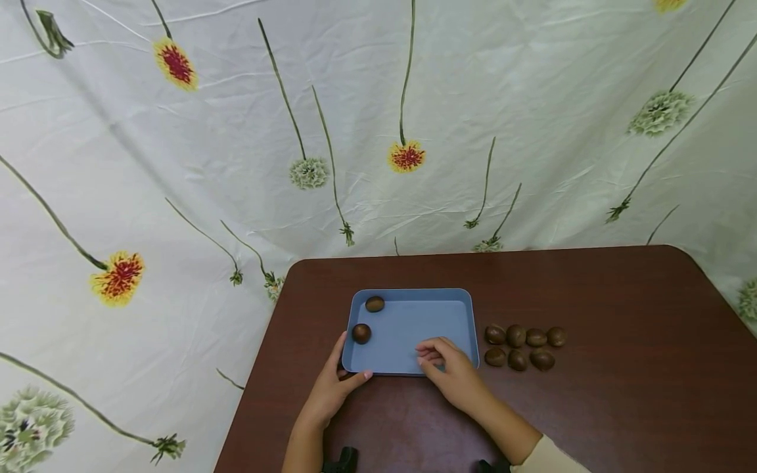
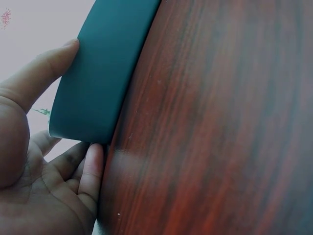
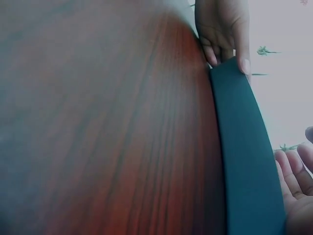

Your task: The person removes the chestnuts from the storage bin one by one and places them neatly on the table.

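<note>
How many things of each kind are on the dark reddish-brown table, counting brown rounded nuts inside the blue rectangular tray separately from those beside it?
Blue rectangular tray: 1
Brown rounded nuts inside the tray: 2
Brown rounded nuts beside the tray: 7
Total in view: 10

Soft, fairly bright light lies over everything here, though the white cloth [image 1: 532, 79] greys towards the right and a faint slanting shadow crosses its left side. The bench [image 1: 621, 341] has a dull sheen on its near side. Seen from the wrists, the colours look colder: the cloth washes out almost white, the tray [image 2: 105, 73] looks dark teal, and the right view's upper left is hazy, perhaps from glare.
</note>
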`<act>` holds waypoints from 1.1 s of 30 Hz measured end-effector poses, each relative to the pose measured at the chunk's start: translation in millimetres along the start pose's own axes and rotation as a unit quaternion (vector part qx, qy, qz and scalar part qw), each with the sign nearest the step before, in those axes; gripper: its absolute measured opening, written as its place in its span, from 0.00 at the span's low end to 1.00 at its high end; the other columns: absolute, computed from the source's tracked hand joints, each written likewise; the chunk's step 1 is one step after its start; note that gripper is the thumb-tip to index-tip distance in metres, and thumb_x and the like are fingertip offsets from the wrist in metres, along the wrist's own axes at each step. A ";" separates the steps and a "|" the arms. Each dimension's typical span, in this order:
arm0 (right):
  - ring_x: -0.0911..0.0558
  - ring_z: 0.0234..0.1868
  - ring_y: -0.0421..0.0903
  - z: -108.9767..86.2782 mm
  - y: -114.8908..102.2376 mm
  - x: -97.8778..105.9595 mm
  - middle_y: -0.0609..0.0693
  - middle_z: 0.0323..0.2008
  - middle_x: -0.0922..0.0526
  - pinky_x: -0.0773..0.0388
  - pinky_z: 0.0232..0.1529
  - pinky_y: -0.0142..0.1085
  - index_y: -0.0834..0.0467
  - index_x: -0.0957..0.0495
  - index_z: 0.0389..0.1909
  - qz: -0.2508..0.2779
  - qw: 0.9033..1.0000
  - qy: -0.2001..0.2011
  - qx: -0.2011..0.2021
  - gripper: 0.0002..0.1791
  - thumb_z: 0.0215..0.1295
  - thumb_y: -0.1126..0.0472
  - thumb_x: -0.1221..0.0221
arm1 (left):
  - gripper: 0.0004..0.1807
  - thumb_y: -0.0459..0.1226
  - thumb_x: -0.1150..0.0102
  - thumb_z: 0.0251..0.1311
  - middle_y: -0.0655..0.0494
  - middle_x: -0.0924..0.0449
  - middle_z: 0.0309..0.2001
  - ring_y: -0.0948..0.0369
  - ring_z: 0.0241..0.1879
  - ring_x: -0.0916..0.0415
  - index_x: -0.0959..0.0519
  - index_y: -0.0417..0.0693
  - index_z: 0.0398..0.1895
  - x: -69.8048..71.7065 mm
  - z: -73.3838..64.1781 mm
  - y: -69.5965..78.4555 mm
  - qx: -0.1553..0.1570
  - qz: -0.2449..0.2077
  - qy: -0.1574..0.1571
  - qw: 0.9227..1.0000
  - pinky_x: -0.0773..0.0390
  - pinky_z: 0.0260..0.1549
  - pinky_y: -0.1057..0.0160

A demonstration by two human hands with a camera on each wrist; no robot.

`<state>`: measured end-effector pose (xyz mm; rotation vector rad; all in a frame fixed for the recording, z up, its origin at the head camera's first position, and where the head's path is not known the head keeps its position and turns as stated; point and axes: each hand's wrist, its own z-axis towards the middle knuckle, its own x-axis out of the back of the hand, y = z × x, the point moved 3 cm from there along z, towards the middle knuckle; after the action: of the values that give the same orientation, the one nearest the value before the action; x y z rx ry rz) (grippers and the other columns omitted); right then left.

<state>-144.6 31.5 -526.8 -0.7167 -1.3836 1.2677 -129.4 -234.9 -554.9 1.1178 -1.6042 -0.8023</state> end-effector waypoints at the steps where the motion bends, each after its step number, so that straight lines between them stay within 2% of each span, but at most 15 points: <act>1: 0.19 0.47 0.41 2.0 -0.2 -2.2 0.52 0.48 0.18 0.20 0.51 0.30 0.61 0.20 0.53 -0.001 1.000 -0.005 0.000 0.12 0.71 0.63 0.38 | 0.57 0.52 0.26 0.56 0.42 0.47 0.79 0.43 0.67 0.28 0.56 0.75 0.81 0.1 0.0 -0.1 0.000 -0.001 0.000 1.000 0.23 0.56 0.43; 6: 0.19 0.49 0.45 12.0 -3.0 -12.6 0.52 0.50 0.19 0.20 0.52 0.32 0.62 0.21 0.54 -0.009 1.000 -0.029 0.007 0.13 0.72 0.62 0.39 | 0.58 0.52 0.26 0.56 0.42 0.47 0.79 0.43 0.66 0.27 0.56 0.74 0.82 0.4 0.0 0.2 -0.003 -0.002 0.003 1.000 0.22 0.54 0.44; 12: 0.17 0.53 0.49 22.7 -7.6 -22.5 0.55 0.54 0.19 0.20 0.55 0.36 0.62 0.22 0.58 -0.024 0.997 -0.078 -0.001 0.15 0.75 0.61 0.42 | 0.57 0.51 0.26 0.56 0.43 0.46 0.79 0.43 0.66 0.27 0.55 0.73 0.82 0.1 0.0 2.1 -0.007 0.004 0.006 1.000 0.23 0.56 0.46; 16: 0.18 0.55 0.52 30.9 -7.5 -28.1 0.57 0.56 0.20 0.21 0.58 0.43 0.63 0.23 0.59 -0.040 0.994 -0.098 -0.006 0.17 0.74 0.61 0.42 | 0.57 0.51 0.26 0.57 0.42 0.47 0.79 0.42 0.67 0.28 0.55 0.72 0.82 0.3 0.3 1.5 -0.009 0.004 0.003 1.000 0.23 0.56 0.45; 21: 0.19 0.58 0.54 41.6 -4.8 -35.0 0.58 0.57 0.20 0.24 0.61 0.50 0.63 0.25 0.62 -0.062 0.990 -0.120 -0.031 0.21 0.72 0.60 0.40 | 0.57 0.51 0.27 0.57 0.42 0.48 0.80 0.42 0.66 0.28 0.56 0.71 0.82 0.7 0.7 0.7 -0.007 -0.001 -0.001 1.000 0.23 0.56 0.46; 29: 0.20 0.61 0.56 58.0 -2.5 -46.3 0.59 0.61 0.21 0.25 0.63 0.50 0.64 0.27 0.66 -0.076 0.986 -0.137 -0.053 0.26 0.70 0.59 0.37 | 0.57 0.49 0.27 0.58 0.42 0.49 0.80 0.44 0.65 0.26 0.57 0.69 0.82 0.7 1.5 0.2 -0.010 -0.011 -0.006 1.000 0.22 0.55 0.48; 33: 0.19 0.59 0.55 66.7 -0.7 -54.0 0.59 0.57 0.20 0.23 0.61 0.49 0.64 0.26 0.64 -0.094 0.985 -0.135 -0.051 0.26 0.68 0.59 0.35 | 0.57 0.49 0.27 0.58 0.42 0.48 0.79 0.45 0.64 0.25 0.57 0.69 0.82 0.4 1.2 0.6 -0.012 -0.011 -0.006 1.000 0.21 0.54 0.49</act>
<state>-194.3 -38.2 -532.9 -0.4802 -1.7056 1.1821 -130.8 -235.1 -554.6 1.1176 -1.5904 -0.8421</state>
